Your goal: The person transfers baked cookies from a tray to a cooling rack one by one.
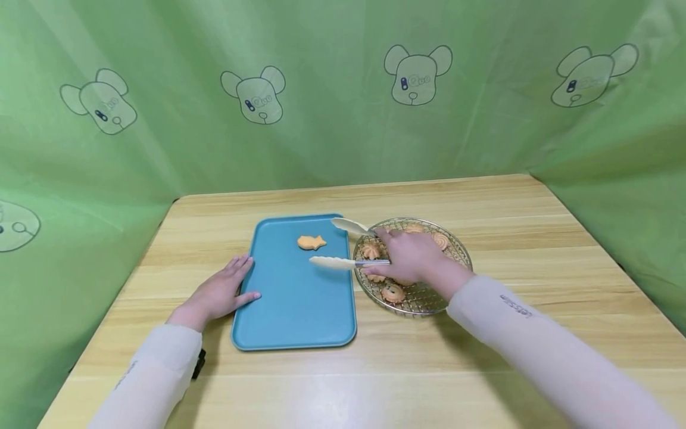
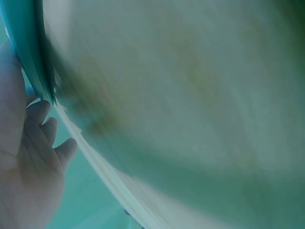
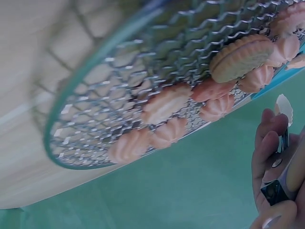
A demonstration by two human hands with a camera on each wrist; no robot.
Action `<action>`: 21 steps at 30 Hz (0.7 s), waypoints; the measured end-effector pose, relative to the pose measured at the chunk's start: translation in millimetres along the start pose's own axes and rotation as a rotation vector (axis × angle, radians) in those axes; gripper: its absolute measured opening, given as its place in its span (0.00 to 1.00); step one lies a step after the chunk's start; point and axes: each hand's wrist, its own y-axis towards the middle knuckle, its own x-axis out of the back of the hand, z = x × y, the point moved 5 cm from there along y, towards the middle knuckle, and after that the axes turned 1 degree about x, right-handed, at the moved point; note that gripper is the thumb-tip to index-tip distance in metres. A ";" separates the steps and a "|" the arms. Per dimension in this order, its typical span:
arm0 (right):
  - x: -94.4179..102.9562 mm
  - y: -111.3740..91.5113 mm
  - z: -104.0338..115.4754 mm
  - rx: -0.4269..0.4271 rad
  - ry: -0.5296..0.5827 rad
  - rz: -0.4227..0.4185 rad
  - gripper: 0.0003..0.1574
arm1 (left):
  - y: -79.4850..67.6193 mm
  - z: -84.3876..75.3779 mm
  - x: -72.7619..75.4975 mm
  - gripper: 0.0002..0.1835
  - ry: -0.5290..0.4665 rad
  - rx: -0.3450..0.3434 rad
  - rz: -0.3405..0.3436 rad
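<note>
My right hand (image 1: 415, 256) grips a pair of tongs (image 1: 334, 263) with cream scalloped tips, spread apart over the right side of a blue tray (image 1: 300, 316). In the right wrist view, the fingers (image 3: 269, 124) curl round the metal of the tongs. A fish-shaped cookie (image 1: 309, 242) lies on the tray's upper part, left of the tongs' tips. My left hand (image 1: 214, 295) rests at the tray's left edge, fingers extended and thumb over the rim. Beneath the right hand is a round wire rack (image 1: 429, 304) bearing several cookies (image 1: 393, 292), partly hidden by that hand.
Tray and rack stand side by side on a wooden table (image 1: 514, 238). A green curtain (image 1: 332, 137) with bear-head drawings surrounds the table at the back and sides. In the right wrist view, flower-shaped and round cookies (image 3: 167, 102) sit on the mesh.
</note>
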 end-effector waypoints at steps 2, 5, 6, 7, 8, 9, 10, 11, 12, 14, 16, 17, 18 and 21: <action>-0.4 3.8 2.7 0.001 -0.006 0.011 0.64 | 0.1 0.1 0.2 0.43 0.001 0.001 0.000; -0.4 9.0 7.6 0.009 -0.014 0.025 0.63 | 0.2 0.3 0.3 0.43 0.003 0.003 0.002; -0.4 10.8 9.2 0.011 -0.015 0.027 0.63 | 0.2 0.2 0.5 0.43 0.002 0.002 0.003; -0.5 12.7 10.6 0.011 -0.017 0.028 0.64 | 0.1 0.1 0.7 0.43 0.000 0.001 0.003; -0.5 14.4 12.3 0.013 -0.017 0.032 0.64 | 0.1 0.1 0.8 0.43 0.000 0.000 0.003; -0.2 16.2 14.1 0.018 -0.014 0.033 0.64 | 0.1 0.0 0.9 0.43 0.001 0.000 0.003; -0.3 18.1 15.7 0.022 -0.018 0.037 0.65 | 0.0 -0.1 1.2 0.43 0.001 -0.001 0.002; -0.3 20.0 17.2 0.023 -0.017 0.040 0.65 | 0.0 -0.1 1.3 0.43 0.002 -0.002 0.001; -0.6 21.8 18.5 0.023 -0.015 0.046 0.65 | 0.1 -0.2 1.4 0.43 0.002 -0.002 0.001; -1.0 25.0 20.9 0.023 -0.006 0.062 0.65 | 0.2 -0.3 1.5 0.43 0.003 -0.002 -0.001; -1.8 28.2 22.3 0.016 -0.006 0.078 0.65 | 0.4 -0.3 1.4 0.43 0.003 -0.001 -0.002; -2.0 29.5 23.0 0.011 -0.006 0.085 0.65 | 0.5 -0.1 1.2 0.43 0.003 -0.001 -0.001; -2.3 30.8 23.5 0.004 -0.006 0.094 0.65 | 0.6 0.0 1.1 0.43 0.003 -0.001 0.000; -2.8 34.4 24.8 -0.009 -0.010 0.105 0.64 | 0.9 0.6 0.5 0.43 0.001 0.002 0.002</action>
